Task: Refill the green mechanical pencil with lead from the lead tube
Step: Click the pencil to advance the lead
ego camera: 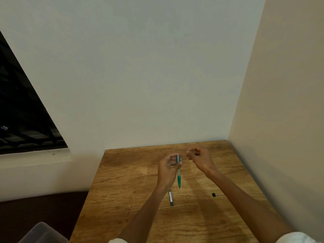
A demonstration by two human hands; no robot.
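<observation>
No legible text anywhere.

Your two bare forearms over the wooden table (pixel 122 181), white sleeves bunched near its front edge, left hand (pixel 168 168), right hand (pixel 199 159), no rings or watch visible.

Likely a room in a home. Small wood-grain counter (pixel 133 186) pushed into a corner: plain white wall (pixel 140 76) behind the counter, cream wall (pixel 284 102) to its right. Dark barred window (pixel 21 120) left of the counter, above a white sill. Dark floor (pixel 35 211) beside it; clear plastic lidded box (pixel 42 233) there.
</observation>
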